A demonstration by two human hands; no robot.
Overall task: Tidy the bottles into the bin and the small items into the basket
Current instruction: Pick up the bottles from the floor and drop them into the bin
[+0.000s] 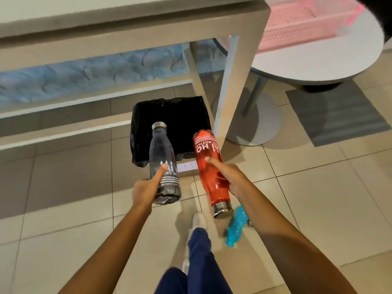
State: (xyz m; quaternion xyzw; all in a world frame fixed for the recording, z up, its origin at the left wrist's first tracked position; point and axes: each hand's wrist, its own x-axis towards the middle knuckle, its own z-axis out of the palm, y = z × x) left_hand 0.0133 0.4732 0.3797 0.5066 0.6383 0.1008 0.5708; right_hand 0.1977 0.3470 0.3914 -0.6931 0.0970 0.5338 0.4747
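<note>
Step in hand: bottles-to-bin, drop not yet made. Left hand (pixel 146 187) grips the dark bottle (pixel 163 153) low on its body, thumb straight up the front, other fingers wrapped behind. Right hand (pixel 231 175) grips the red bottle (pixel 209 166) near its narrow end, one finger laid along it, the rest curled round.

Both bottles are in the air over the near edge of the bin (pixel 169 115), which stands on the floor just beside the table leg (pixel 229 81).

Next move, probably: carry both forward over the opening and let go. The mouth looks wide enough for two.

Blue bottle (pixel 237 225) sits under the right forearm, seemingly on the floor; still to collect. Pink basket (pixel 297 22) is on the round table (pixel 318 64) towards its far edge.

Materials:
- Dark bottle: smoky translucent plastic, white print, steel cap pointing away.
- Red bottle: glossy translucent plastic, tapered, steel cap towards the person.
- Bin: boxy, lined with a crinkled black bag.
- Basket: perforated plastic.
</note>
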